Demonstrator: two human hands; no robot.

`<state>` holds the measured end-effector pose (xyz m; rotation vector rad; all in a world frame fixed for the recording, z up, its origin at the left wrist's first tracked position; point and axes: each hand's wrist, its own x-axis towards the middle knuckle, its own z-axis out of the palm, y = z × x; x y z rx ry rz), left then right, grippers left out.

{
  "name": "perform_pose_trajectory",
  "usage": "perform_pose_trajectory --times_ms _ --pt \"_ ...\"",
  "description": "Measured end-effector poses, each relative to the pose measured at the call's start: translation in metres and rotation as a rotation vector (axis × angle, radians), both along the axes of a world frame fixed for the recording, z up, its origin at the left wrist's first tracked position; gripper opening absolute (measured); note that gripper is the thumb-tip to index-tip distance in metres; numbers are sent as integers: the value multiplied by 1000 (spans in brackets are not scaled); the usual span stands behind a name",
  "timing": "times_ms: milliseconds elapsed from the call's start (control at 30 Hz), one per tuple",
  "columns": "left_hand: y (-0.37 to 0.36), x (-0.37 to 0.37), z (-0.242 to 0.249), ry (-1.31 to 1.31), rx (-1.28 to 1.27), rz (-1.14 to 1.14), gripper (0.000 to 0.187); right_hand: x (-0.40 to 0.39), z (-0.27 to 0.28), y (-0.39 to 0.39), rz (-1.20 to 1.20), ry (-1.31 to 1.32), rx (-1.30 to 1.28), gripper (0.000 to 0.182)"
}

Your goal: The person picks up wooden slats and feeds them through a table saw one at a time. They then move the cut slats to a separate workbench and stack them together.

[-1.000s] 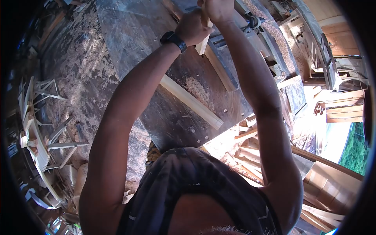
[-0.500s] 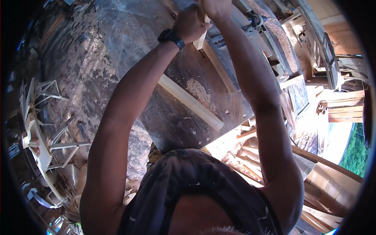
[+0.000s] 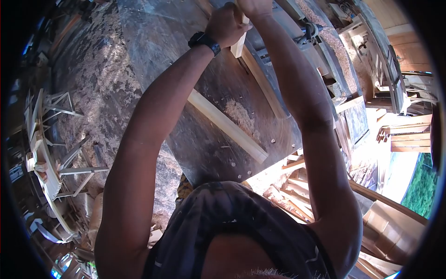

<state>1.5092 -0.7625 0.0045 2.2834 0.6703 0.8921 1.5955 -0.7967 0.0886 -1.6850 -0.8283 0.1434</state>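
Observation:
Both arms reach out to the top edge of the view over a dark worktable [image 3: 195, 144]. My left hand [image 3: 226, 27], with a black watch [image 3: 203, 42] at the wrist, is closed around a pale wooden strip [image 3: 238, 48]. The strip's near end sticks out below the fingers. Right beside it, my right hand [image 3: 255, 6] is closed at the same strip, partly cut off by the frame; its fingertips are hidden. A longer pale wooden batten [image 3: 230, 126] lies on the table under my left forearm. Another wooden bar [image 3: 264, 83] lies between the arms.
Wood shavings [image 3: 240, 114] are heaped beside the batten. A metal clamp-like fitting [image 3: 310, 30] sits at the upper right, near a trough of shavings [image 3: 341, 56]. Offcuts [image 3: 292, 200] lie below the table's right edge. Wooden frames [image 3: 46, 153] stand at the left.
The whole view has shifted slightly, with the table a little lower in it. Both hands keep nearly the same place and the same hold.

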Motion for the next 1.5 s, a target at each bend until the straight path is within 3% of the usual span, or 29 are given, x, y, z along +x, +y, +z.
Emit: perform_pose_trajectory --times_ms 300,433,500,533,600,667,733,800,833,933,967,1000,1033,1067,1100,1133,1200,1233,1267,1300,1333,1400,1433,1467,1500 --pt "19 1 -3 -5 23 3 38 9 -10 29 -148 -196 -186 56" --pt "34 4 -9 2 21 21 41 10 -15 42 -160 -194 -221 45" --pt "44 6 -12 20 48 25 42 26 -35 63 -58 -760 -360 30" --pt "48 5 -10 41 72 26 42 28 -37 68 -58 -763 -356 30" --pt "55 5 -4 40 0 28 43 34 -43 81 -84 -1131 -206 22" --pt "67 6 -7 36 -72 33 44 54 -67 115 -75 -1193 -223 21" --pt "101 19 -32 -94 162 65 37 49 -59 130 -70 -1263 -232 20" --pt "130 24 -36 -31 314 82 38 21 -36 121 -19 -53 51 21" --pt "144 27 -40 42 459 92 39 25 -41 129 -11 -62 53 21" --pt "172 25 -40 46 504 141 38 20 -36 138 190 -6 189 22" --pt "177 19 -42 42 504 145 38 16 -35 135 270 28 368 19" --pt "161 -3 -20 212 83 102 39 8 -27 123 343 64 547 16" --pt "141 -25 -1 373 -337 54 40 5 -18 107 397 -86 569 18" --pt "120 -46 6 3 -972 -93 38 -1 -9 87 449 -236 588 20" --pt "99 -63 12 -404 -1583 -247 37 -15 -2 58 646 -84 592 24" --pt "80 -76 19 -402 -1585 -247 37 -28 2 30 840 77 587 28" --pt "56 -92 31 -785 -1852 -432 43 -31 -6 -4 1223 8 492 50" --pt "54 -95 26 -779 -1851 -436 43 -38 9 -25 1165 -382 388 50" --pt "50 -99 19 -787 -1690 -510 41 -44 26 -44 1076 -765 272 51" --pt "47 -101 17 -790 -1523 -581 39 -44 29 -59 931 -1027 143 73" --pt "44 -103 25 -785 -1514 -589 39 -25 24 -66 923 -1035 149 73" --pt "33 -107 41 -369 -1160 -347 45 26 8 -69 857 -665 -168 68" --pt "16 -98 50 -362 -1002 -257 45 35 8 -63 851 -654 -175 68" --pt "1 -87 51 -352 -1012 -262 45 45 9 -55 889 -110 -80 64" --pt "-12 -75 52 -386 -714 -302 43 50 10 -56 879 434 22 59"
